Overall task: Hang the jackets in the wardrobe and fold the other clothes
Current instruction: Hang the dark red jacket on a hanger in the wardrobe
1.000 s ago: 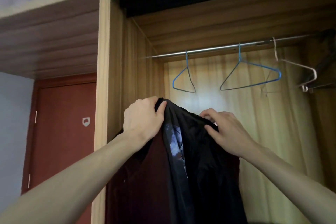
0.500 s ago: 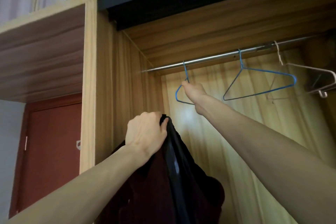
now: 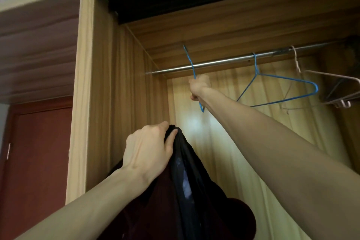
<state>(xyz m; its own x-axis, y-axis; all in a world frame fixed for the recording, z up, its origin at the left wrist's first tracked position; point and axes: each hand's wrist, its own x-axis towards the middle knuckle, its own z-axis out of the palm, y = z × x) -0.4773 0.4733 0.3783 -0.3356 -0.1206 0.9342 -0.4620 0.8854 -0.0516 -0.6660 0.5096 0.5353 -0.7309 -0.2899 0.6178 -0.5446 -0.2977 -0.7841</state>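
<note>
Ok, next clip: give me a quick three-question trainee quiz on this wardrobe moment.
1. True or false: the right hand grips a blue hanger whose hook is lifted clear of the rail.
2. What does the left hand hold? A) a towel B) a dark jacket C) a shoe
3. Fill in: another blue hanger hangs on the rail, and to its right a ____ one.

Key: 1 true; 2 B; 3 pale pink

L hand [image 3: 148, 148] fist clenched at chest height, R hand [image 3: 199, 86] fist raised, arm outstretched
</note>
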